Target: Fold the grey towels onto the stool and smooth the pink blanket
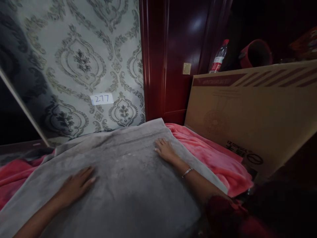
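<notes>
Left hand [76, 185]: bare, no ring or watch visible; fingernails pale and rounded, longish.
Left forearm [39, 216]: uncovered down to the frame edge; no sleeve, band or strap seen.
Right hand [165, 150]: bare, fingers free of rings as far as visible; nails short and pale.
Right wrist: thin silver-toned bracelet [187, 172], a slim band sitting loosely, slightly slanted across the wrist.
Right forearm [198, 185]: uncovered from the bracelet back to the sleeve.
Right sleeve [218, 206]: dark red fabric, bunched in soft folds at its edge; detail lost in shadow.
</notes>
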Demonstrator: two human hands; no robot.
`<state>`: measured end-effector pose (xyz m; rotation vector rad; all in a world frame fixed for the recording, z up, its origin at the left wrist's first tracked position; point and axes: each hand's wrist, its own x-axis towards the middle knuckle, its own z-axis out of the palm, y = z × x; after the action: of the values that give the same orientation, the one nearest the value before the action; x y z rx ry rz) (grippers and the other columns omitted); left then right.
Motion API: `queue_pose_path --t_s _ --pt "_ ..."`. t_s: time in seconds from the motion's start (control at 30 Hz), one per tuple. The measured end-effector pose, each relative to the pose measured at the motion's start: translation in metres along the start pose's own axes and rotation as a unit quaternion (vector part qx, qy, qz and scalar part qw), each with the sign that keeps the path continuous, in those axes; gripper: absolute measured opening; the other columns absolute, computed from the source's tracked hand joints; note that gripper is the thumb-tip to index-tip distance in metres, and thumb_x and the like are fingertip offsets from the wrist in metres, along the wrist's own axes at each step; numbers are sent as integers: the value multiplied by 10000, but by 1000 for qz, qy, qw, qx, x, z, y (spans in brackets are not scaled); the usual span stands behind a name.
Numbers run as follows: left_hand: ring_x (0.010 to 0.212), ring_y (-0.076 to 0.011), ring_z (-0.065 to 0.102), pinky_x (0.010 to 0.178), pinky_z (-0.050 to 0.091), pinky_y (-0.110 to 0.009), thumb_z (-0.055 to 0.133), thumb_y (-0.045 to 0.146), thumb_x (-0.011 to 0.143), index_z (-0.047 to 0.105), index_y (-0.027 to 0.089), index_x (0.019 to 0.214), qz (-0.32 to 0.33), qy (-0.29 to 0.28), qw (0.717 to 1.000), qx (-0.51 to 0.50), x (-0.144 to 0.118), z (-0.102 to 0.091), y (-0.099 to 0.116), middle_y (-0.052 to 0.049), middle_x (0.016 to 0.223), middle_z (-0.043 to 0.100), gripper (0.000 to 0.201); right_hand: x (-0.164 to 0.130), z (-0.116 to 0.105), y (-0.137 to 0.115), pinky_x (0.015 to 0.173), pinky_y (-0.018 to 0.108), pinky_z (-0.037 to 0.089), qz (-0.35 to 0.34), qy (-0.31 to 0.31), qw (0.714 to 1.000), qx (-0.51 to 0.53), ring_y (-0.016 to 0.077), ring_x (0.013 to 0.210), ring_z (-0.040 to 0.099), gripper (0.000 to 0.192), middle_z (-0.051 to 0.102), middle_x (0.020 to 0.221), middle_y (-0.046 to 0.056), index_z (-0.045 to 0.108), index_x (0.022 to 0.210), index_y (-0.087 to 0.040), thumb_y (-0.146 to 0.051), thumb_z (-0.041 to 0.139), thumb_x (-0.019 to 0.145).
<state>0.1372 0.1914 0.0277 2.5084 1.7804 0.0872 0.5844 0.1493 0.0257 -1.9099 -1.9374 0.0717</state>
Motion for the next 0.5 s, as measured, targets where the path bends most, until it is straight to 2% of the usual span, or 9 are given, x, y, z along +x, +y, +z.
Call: queue_pose_path --t_s 0.1,0.2,0.33,0.5 --pt "1510 -279 276 1231 196 -514 267 543 885 470 193 1502 23 20 998 49 39 5 29 -81 1595 381 738 8 4 33 1197 608 124 46 -11 998 -49 330 1527 131 559 234 1651 99 396 1542 -231 -448 431 1028" --pt "1519 -279 249 1212 223 -556 262 479 941 388 240 1546 -4 46 996 75 53 24 34 -63 1623 324 663 6 17 56 1191 605 150 107 -26 992 -64 341 1516 173 602 254 1645 90 362 1562 -241 -525 374 1031" --pt "1534 -288 201 1209 215 -571 267 486 979 331 254 1568 -20 50 997 56 50 41 30 -64 1648 256 637 6 32 67 1192 572 192 130 -32 985 -107 318 1513 191 612 238 1654 31 334 1575 -285 -555 327 1025" --pt "1532 -286 218 1220 198 -550 326 509 999 362 237 1556 -18 31 999 22 37 33 43 -99 1640 289 621 7 43 81 1156 584 280 120 -41 981 -147 333 1482 276 634 268 1645 33 341 1574 -277 -539 273 1001"
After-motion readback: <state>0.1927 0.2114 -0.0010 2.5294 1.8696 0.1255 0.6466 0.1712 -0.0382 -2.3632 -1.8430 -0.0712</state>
